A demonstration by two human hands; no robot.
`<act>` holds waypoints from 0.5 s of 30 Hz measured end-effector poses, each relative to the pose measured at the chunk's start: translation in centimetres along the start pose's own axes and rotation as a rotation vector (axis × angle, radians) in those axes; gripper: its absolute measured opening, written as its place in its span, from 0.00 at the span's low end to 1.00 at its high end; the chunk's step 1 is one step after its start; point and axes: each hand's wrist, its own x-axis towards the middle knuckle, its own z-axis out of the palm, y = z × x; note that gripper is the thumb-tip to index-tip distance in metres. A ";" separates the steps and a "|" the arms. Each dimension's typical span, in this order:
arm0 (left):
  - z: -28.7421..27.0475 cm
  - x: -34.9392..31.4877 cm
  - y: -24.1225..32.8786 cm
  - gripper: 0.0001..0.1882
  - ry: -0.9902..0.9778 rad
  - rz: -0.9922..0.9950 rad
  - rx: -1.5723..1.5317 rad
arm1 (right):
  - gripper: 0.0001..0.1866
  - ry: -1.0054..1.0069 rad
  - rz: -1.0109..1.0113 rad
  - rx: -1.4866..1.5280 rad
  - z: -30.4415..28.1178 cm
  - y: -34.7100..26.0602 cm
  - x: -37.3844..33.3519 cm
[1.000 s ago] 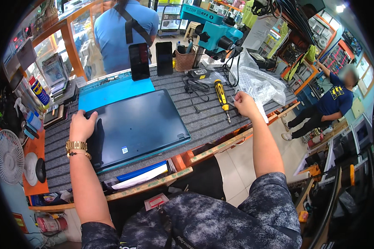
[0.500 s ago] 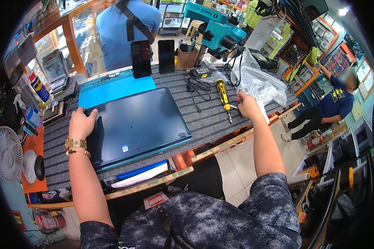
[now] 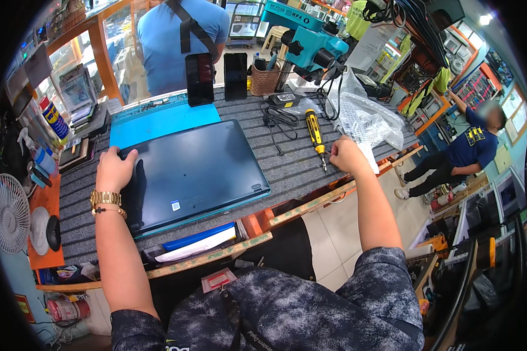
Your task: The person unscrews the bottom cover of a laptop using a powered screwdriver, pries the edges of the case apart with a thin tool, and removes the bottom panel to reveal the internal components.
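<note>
A dark blue laptop (image 3: 196, 172) lies flat with a small white-and-blue sticker near its front edge. My left hand (image 3: 113, 169) holds its far left corner, thumb over the top surface and fingers along the side. To the right, my right hand (image 3: 348, 155) is closed just above the mat, fingers curled together; anything in them is hidden. Beside it lies a yellow-and-black screwdriver (image 3: 315, 136), its bit pointing toward me; the hand is close but not around it.
Behind the laptop is a light blue work mat (image 3: 164, 124), with two dark phones (image 3: 200, 82) standing upright. A cabled adapter (image 3: 284, 99), bubble wrap (image 3: 372, 120) and a teal microscope (image 3: 310, 47) are at the back right. A small fan (image 3: 9, 213) stands left. Other people are nearby.
My right hand has shifted slightly left and down, closer to the screwdriver's tip. My left hand stays at the laptop's corner, and the laptop looks unmoved on the bench.
</note>
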 end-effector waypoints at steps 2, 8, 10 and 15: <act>-0.1 0.0 0.0 0.41 0.004 0.000 0.002 | 0.10 -0.012 0.028 -0.017 0.2 -0.2 0.2; -0.2 -0.2 0.3 0.41 0.002 0.004 -0.004 | 0.12 0.130 0.076 -0.102 1.9 0.2 0.4; -0.3 -0.3 0.3 0.41 0.004 -0.003 -0.006 | 0.12 0.196 0.087 -0.134 2.2 -0.2 0.4; -0.6 -0.5 0.6 0.40 0.001 -0.014 -0.007 | 0.11 0.449 0.239 0.087 2.6 -0.6 0.2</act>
